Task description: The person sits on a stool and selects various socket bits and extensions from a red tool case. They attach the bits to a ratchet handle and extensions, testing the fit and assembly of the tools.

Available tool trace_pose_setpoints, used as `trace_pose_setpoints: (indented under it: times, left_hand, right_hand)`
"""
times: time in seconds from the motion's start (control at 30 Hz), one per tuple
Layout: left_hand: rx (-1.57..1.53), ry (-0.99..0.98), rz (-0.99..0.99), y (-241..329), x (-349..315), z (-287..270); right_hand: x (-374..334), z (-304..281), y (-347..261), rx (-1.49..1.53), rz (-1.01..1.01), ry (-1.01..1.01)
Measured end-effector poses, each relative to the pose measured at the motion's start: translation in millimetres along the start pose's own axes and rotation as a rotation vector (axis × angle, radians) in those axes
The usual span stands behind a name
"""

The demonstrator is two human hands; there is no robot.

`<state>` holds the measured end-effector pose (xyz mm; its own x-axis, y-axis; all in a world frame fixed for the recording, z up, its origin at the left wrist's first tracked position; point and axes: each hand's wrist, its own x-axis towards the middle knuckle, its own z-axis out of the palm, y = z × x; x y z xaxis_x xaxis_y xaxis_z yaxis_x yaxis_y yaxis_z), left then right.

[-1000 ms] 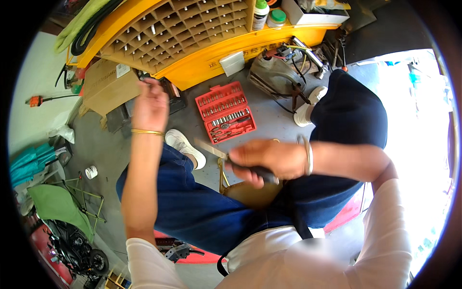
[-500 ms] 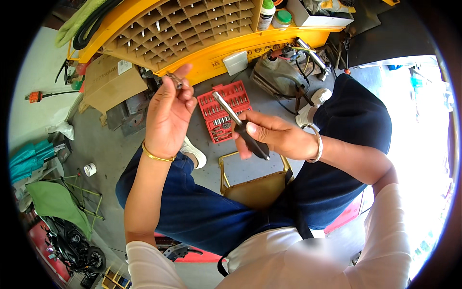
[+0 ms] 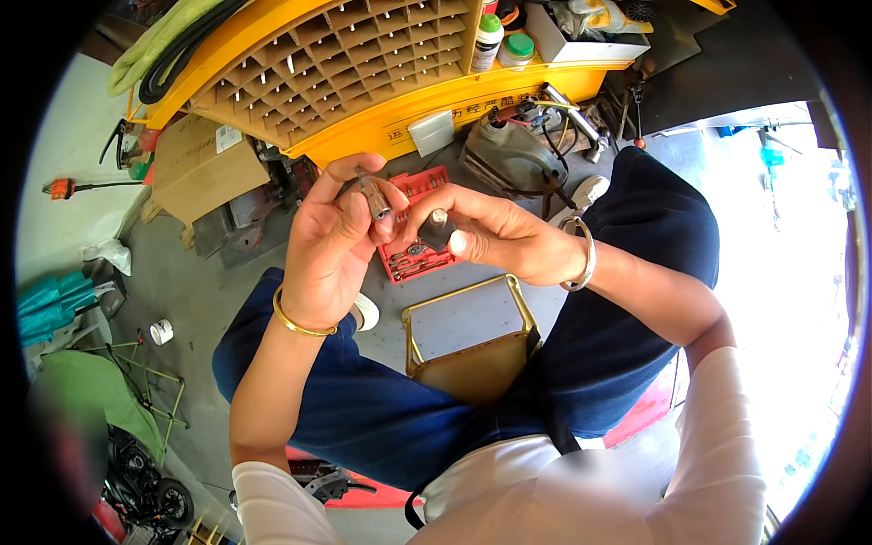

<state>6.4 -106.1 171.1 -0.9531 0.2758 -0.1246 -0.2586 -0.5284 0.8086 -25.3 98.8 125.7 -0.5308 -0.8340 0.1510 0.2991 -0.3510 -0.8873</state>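
Observation:
Between the thumb and fingers of my left hand (image 3: 331, 241) is a small silver metal fitting (image 3: 375, 198); it looks like a socket piece, though its exact kind is unclear. Close beside it, my right hand (image 3: 518, 236) grips a black-handled driver (image 3: 438, 234). The driver is seen nearly end-on, so its length is foreshortened. A gap separates the driver from the fitting. Below both hands, on the floor, lies an open red socket-set case (image 3: 422, 263), partly covered by my fingers.
A gold-framed stool (image 3: 409, 341) stands between my legs. Beyond the case is a yellow cabinet (image 3: 363, 141) with a cardboard divider grid (image 3: 336, 73). A grimy tank with hoses (image 3: 509, 154) sits on the floor at its right. A cardboard box (image 3: 204, 173) stands to the left.
My left hand has lowered and turned, bringing the fitting nearer the driver. The driver has swung from a slanted side view to nearly end-on, and my right hand has shifted slightly left.

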Motion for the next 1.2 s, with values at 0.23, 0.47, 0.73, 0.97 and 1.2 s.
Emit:
trace_pose_setpoints:
  times: [0.23,0.47,0.73,0.97,1.2]
  left_hand:
    - [-0.1,-0.028,-0.022,-2.4,-1.3,-3.3]
    - [-0.345,-0.087,-0.12,0.8,-1.5,-11.4]
    - [-0.844,-0.076,-0.325,1.0,-1.1,-9.7]
    - [-0.865,-0.102,-0.332,1.6,-0.7,-9.3]
    - [-0.772,-0.105,-0.257,0.9,-2.1,-11.4]
  right_hand:
    - [2.1,2.9,-4.2,-0.055,-0.085,0.013]
    - [4.7,2.7,-2.7,-0.136,-0.11,0.128]
    - [6.7,-1.2,-6.2,-0.118,-0.102,0.136]
    - [7.8,0.2,-8.7,-0.033,-0.103,0.129]
    - [6.4,-0.6,-5.1,-0.026,-0.079,0.133]
